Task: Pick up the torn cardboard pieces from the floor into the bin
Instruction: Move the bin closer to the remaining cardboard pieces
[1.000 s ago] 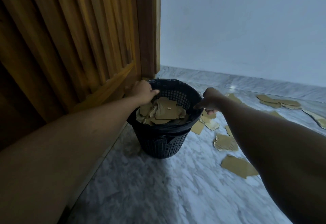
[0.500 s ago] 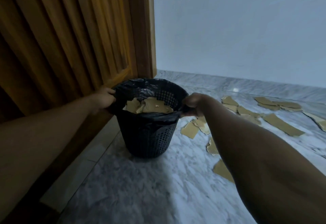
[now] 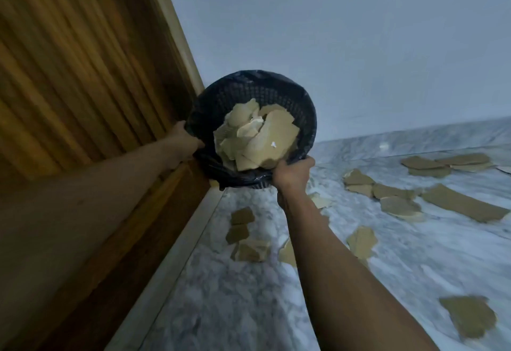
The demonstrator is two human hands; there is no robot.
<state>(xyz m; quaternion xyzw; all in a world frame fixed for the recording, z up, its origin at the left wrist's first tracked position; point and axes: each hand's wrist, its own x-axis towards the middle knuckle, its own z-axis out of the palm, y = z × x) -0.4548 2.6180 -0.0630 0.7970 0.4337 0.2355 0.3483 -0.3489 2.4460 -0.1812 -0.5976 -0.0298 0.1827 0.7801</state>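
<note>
A black mesh bin (image 3: 249, 96) lined with a black bag is off the floor and tipped with its mouth towards me. Several torn cardboard pieces (image 3: 260, 137) are piled inside it. My left hand (image 3: 184, 140) grips the rim on the left side. My right hand (image 3: 293, 173) grips the rim at the lower right. More torn cardboard pieces (image 3: 461, 202) lie scattered on the marble floor (image 3: 249, 309) to the right, and a few cardboard scraps (image 3: 243, 229) lie below the bin.
A slatted wooden door (image 3: 83, 87) fills the left side, with a pale threshold strip (image 3: 177, 253) along its foot. A plain white wall (image 3: 359, 32) stands behind. One cardboard piece (image 3: 470, 320) lies near the lower right.
Both hands have lifted the bin from the floor and tilted its opening towards me. The view has rolled, and more scraps show below where the bin stood.
</note>
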